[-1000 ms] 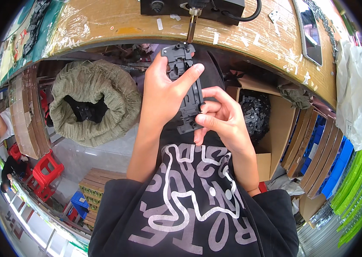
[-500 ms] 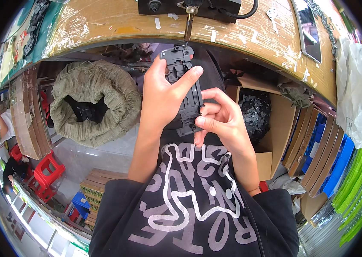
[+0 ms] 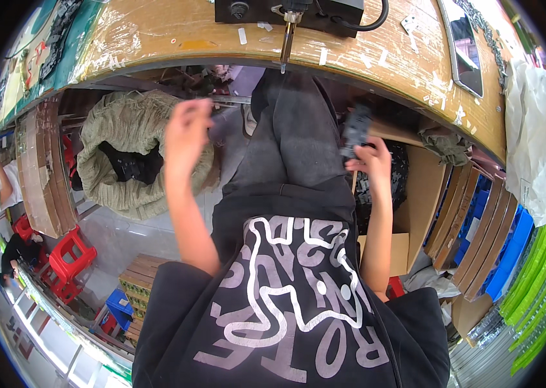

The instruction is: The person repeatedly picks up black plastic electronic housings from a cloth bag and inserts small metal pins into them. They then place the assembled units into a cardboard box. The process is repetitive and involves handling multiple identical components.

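Observation:
My right hand pinches a black moulded plastic part by its near end. It holds the part over the cardboard box on the right, which contains a heap of black parts. My left hand is off to the left, beside the olive woven sack. It is blurred by motion, with loosely bent fingers apart and nothing visible in them. Black pieces lie inside the sack's mouth. Above my lap, the powered screwdriver's bit points down at the bench edge.
The wooden bench crosses the far side, bearing a black tool base and a phone. Stacked cartons and green strips stand on the right. A red stool and another person are on the left.
Both hands were on the black plastic part under the screwdriver. My left hand has let go and moved left toward the sack; my right hand has carried the part right, over the box.

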Motion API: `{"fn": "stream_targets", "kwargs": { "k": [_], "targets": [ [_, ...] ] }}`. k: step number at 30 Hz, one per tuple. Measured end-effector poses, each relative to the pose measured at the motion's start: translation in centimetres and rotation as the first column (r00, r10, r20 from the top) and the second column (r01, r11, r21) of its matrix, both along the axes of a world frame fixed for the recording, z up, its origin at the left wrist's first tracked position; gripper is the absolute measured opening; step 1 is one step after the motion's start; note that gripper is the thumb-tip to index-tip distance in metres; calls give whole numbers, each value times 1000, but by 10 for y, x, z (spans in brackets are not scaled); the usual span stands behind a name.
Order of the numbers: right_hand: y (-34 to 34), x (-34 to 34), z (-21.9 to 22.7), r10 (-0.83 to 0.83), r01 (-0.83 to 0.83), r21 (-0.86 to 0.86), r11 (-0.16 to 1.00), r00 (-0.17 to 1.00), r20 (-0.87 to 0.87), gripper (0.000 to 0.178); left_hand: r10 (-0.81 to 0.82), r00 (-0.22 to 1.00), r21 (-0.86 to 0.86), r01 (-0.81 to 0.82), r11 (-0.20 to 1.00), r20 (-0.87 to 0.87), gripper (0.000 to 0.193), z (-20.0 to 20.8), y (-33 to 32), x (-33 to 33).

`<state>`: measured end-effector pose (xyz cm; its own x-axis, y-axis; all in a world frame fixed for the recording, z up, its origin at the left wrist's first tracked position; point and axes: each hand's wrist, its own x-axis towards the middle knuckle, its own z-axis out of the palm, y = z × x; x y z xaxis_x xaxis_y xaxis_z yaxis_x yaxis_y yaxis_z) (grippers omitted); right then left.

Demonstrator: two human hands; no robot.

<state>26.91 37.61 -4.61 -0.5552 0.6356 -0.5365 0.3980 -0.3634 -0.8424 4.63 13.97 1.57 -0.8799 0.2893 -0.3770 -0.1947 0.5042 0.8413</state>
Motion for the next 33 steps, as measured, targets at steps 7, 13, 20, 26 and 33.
{"fn": "stream_targets", "kwargs": {
  "k": [7, 13, 20, 26, 33],
  "targets": [
    [48, 162, -161, -595, 614, -100, 783, 786, 168, 34, -104, 986, -706, -16, 708, -128, 30, -103, -186, -76],
    [68, 164, -123, -740, 741, 92, 665, 671, -45, 39, -66, 994, -907, -47, 418, -82, 80, -160, -224, -81],
    [95, 39, 102, -317, 678, 641, 361, 735, -599, 22, -230, 938, -952, -209, 224, -260, 81, -193, -205, -82],
    [197, -35, 153, -6, 242, 901, 361, 966, -258, 19, -208, 932, -923, -225, 313, -297, 71, -201, -213, -99],
    [293, -100, 140, -105, -132, 961, 241, 981, 161, 22, 96, 922, -764, -367, 531, -376, 59, -217, -201, -104]
  ]
}}
